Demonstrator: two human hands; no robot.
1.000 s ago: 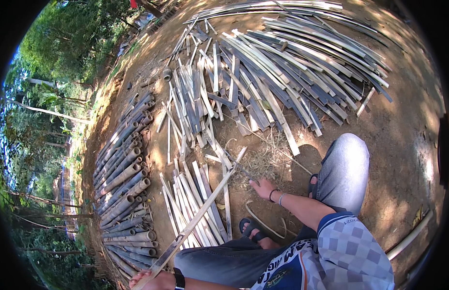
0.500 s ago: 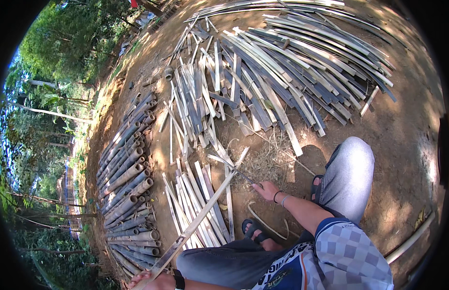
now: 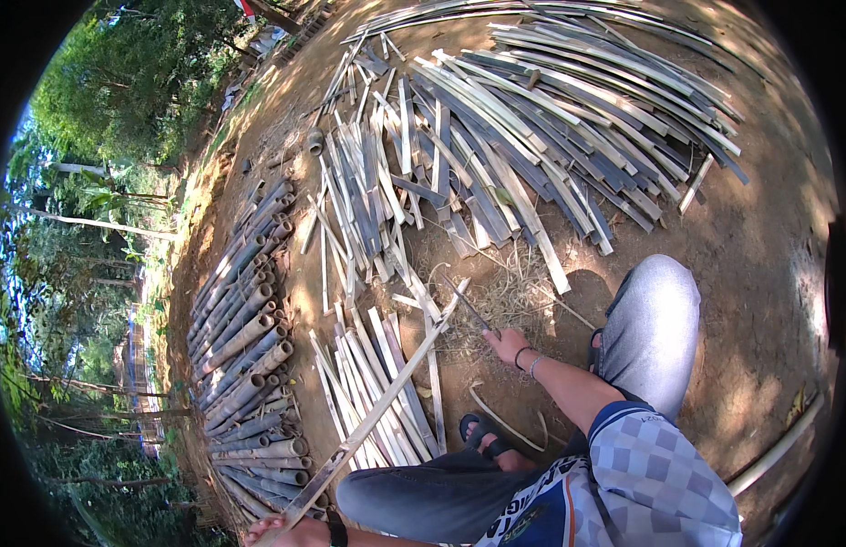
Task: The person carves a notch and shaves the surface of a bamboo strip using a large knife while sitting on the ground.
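Observation:
My left hand [image 3: 275, 529], at the lower left edge, is closed round the near end of a long split bamboo strip [image 3: 376, 415]. The strip slants up and away to the right, its far end lying over other strips near the middle of the view. My right hand [image 3: 507, 346] grips a knife [image 3: 470, 306] with a long, narrow dark blade. The blade points up and left, beside the strip's far end; whether it touches the strip I cannot tell. Under the held strip lies a small pile of pale bamboo strips [image 3: 384, 333].
Stacked bamboo poles [image 3: 250, 328] lie at the left. A large spread of split bamboo [image 3: 551, 128] covers the far ground. Thin shavings [image 3: 514, 283] lie beyond my right hand. A single pole [image 3: 777, 447] is at the lower right. My bent legs flank the work.
The knife has swung from lying across the strip to standing more upright near its far end. My right hand has moved slightly away and right; my left keeps its hold.

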